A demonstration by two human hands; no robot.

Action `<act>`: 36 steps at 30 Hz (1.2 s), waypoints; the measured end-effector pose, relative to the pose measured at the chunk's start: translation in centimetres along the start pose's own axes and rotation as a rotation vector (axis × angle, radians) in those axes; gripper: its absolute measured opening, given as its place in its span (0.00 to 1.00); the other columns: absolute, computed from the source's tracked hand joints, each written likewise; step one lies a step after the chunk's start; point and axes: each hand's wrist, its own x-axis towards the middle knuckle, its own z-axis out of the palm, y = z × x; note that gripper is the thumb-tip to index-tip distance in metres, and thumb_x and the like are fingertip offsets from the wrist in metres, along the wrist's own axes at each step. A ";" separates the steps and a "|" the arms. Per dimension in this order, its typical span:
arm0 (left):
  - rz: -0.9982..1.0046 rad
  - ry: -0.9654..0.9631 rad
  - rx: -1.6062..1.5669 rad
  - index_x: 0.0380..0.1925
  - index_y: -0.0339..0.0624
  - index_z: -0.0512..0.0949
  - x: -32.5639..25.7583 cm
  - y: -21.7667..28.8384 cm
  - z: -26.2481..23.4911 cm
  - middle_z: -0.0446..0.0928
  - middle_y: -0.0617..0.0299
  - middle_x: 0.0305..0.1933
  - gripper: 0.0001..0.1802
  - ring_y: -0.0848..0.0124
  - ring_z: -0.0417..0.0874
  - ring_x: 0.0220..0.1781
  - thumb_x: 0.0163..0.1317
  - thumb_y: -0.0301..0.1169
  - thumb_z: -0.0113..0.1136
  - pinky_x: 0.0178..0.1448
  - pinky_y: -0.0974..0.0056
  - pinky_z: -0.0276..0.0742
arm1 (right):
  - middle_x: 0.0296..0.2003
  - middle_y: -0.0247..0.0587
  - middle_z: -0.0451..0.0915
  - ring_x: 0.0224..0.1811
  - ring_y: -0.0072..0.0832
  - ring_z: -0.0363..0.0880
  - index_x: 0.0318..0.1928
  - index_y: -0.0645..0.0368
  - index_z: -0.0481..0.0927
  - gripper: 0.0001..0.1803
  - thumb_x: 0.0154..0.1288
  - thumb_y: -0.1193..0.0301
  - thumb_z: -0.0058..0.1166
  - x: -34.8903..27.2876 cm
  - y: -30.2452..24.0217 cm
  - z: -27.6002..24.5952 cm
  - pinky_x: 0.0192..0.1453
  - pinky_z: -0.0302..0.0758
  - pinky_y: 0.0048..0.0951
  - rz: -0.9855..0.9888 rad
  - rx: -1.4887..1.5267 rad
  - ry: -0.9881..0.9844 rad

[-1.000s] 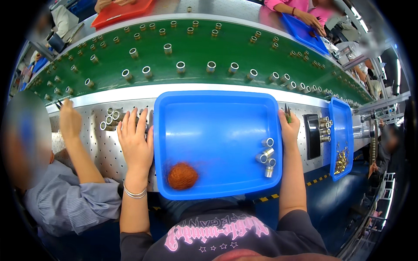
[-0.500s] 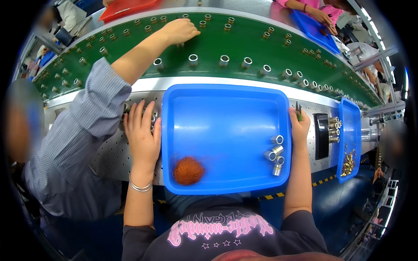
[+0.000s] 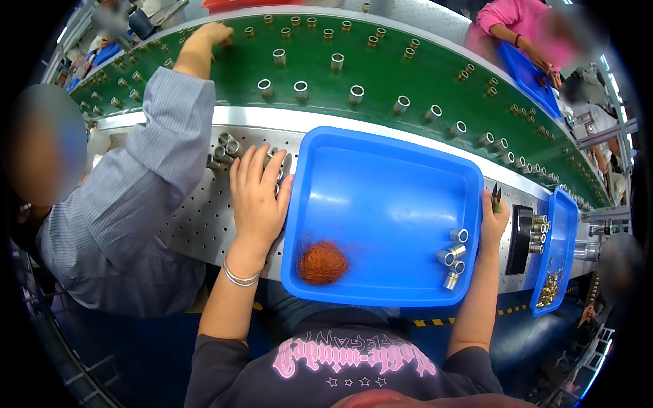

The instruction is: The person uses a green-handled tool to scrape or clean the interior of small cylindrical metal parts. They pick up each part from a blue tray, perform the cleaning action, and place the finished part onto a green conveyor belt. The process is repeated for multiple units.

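Note:
A blue tray (image 3: pixel 388 146) lies before me, holding a ball of copper-coloured wire wool (image 3: pixel 323 263) at its near left and several short silver metal sleeves (image 3: pixel 454 257) at its right side. My left hand (image 3: pixel 262 194) is just left of the tray, its fingers stretched over a cluster of silver metal sleeves (image 3: pixel 228 147) and partly hiding them. My right hand (image 3: pixel 494 221) is closed at the tray's right edge. From it stick the dark pointed tips of a small green-handled tool (image 3: pixel 496 197); most of the handle is hidden.
A green conveyor belt (image 3: pixel 313 64) carries many metal sleeves beyond the tray. At left, a co-worker's striped sleeve (image 3: pixel 163 129) reaches over it. To the right lie a black flat device (image 3: pixel 520 239), stacked sleeves (image 3: pixel 538 234) and another blue tray (image 3: pixel 561 224) with brass-coloured pieces (image 3: pixel 549 289).
The whole view has shifted, with the tray appearing further right. The co-worker's hand has moved left over the belt. My hands keep about the same places beside the tray.

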 end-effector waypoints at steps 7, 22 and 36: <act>0.011 0.041 -0.024 0.49 0.42 0.74 0.1 -0.1 0.2 0.70 0.51 0.56 0.19 0.52 0.65 0.61 0.57 0.34 0.57 0.66 0.47 0.54 | 0.18 0.21 0.66 0.21 0.10 0.59 0.29 0.61 0.78 0.13 0.65 0.64 0.56 0.1 0.1 0.1 0.24 0.54 0.17 0.011 0.023 0.019; -0.020 0.000 -0.022 0.52 0.43 0.73 0.1 -0.1 0.0 0.68 0.52 0.59 0.20 0.53 0.64 0.64 0.59 0.32 0.55 0.68 0.48 0.52 | 0.18 0.21 0.66 0.20 0.09 0.58 0.25 0.59 0.76 0.13 0.65 0.66 0.55 -0.1 -0.2 0.5 0.23 0.53 0.15 0.023 0.035 0.066; -0.015 -0.031 0.029 0.51 0.47 0.74 0.3 -0.2 0.2 0.69 0.53 0.58 0.20 0.54 0.64 0.64 0.56 0.32 0.58 0.67 0.46 0.51 | 0.17 0.20 0.66 0.19 0.09 0.58 0.23 0.58 0.74 0.16 0.66 0.64 0.54 -0.1 0.0 0.3 0.22 0.52 0.15 0.003 -0.002 0.040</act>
